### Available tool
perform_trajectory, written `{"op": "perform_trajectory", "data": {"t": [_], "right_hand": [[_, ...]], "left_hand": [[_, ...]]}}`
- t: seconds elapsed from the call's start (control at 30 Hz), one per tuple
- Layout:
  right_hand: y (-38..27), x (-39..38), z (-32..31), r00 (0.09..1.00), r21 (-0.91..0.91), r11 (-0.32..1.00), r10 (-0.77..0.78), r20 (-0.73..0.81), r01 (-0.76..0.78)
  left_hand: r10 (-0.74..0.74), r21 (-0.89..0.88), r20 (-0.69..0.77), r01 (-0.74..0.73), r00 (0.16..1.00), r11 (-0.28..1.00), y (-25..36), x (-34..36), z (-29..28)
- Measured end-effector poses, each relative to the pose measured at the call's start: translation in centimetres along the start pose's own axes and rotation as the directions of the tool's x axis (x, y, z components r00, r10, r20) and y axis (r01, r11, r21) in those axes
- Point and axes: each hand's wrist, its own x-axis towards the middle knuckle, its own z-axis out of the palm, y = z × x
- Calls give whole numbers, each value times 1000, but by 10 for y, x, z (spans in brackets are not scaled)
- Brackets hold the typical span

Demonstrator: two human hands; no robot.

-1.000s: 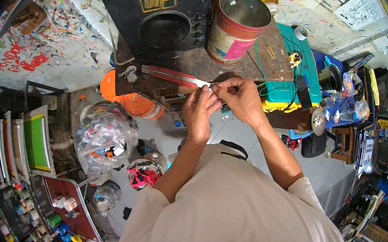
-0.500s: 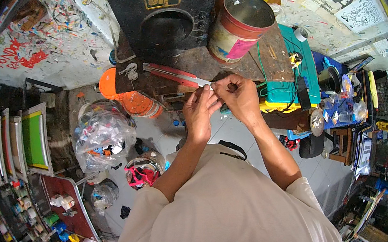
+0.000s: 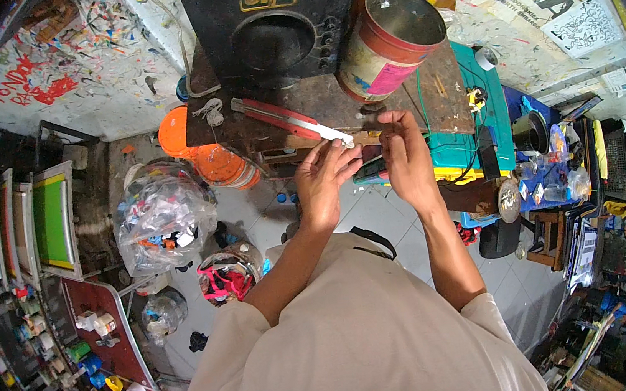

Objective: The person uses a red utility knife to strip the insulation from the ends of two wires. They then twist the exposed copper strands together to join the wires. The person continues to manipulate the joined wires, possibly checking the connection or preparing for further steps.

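A red utility knife (image 3: pixel 273 119) with a pale end lies diagonally along the front of the worn tabletop (image 3: pixel 441 103). My left hand (image 3: pixel 323 186) is at its lower right end, fingers bent and closed round something small and pale that I cannot make out clearly, partly hidden by the fingertips. My right hand (image 3: pixel 407 158) is apart from it, just right, with bent fingers loosely apart at the table edge and nothing visible in them. Behind the knife stand a black speaker box (image 3: pixel 276 41) and a large red-banded tin (image 3: pixel 379 64); tangled string (image 3: pixel 209 113) lies left of the knife.
A teal lidded bin (image 3: pixel 485 75) with cables adjoins the table's right. Orange buckets (image 3: pixel 221 167) are under its left side. A bulging clear bag (image 3: pixel 161 220) and a container with pink items (image 3: pixel 225 275) sit on the floor. Screen frames (image 3: pixel 54 225) and paint containers line the left.
My right hand has pulled away from my left, moving right and slightly up, and its pinch has loosened. My left hand stays by the knife's end.
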Motion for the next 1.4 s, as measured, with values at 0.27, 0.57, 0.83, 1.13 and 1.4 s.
{"op": "perform_trajectory", "data": {"t": [0.27,0.57,0.83,1.13,1.4], "right_hand": [[-7,-13,12,997,49,999,-19,-75,23],[-1,-24,22,943,-224,934,-310,-121,278],[8,-15,19,985,-38,989,-144,-93,141],[4,-17,13,995,-23,997,-81,-55,80],[3,-4,14,984,-130,977,-177,-35,171]], "left_hand": [[-30,10,-14,30,999,1000,4,-3,5],[-30,17,-70,32,997,999,1,-3,6],[-48,7,-85,49,995,999,4,-7,10],[-45,15,-73,46,996,999,2,-4,8],[-51,1,-77,51,996,999,-1,2,2]]}}
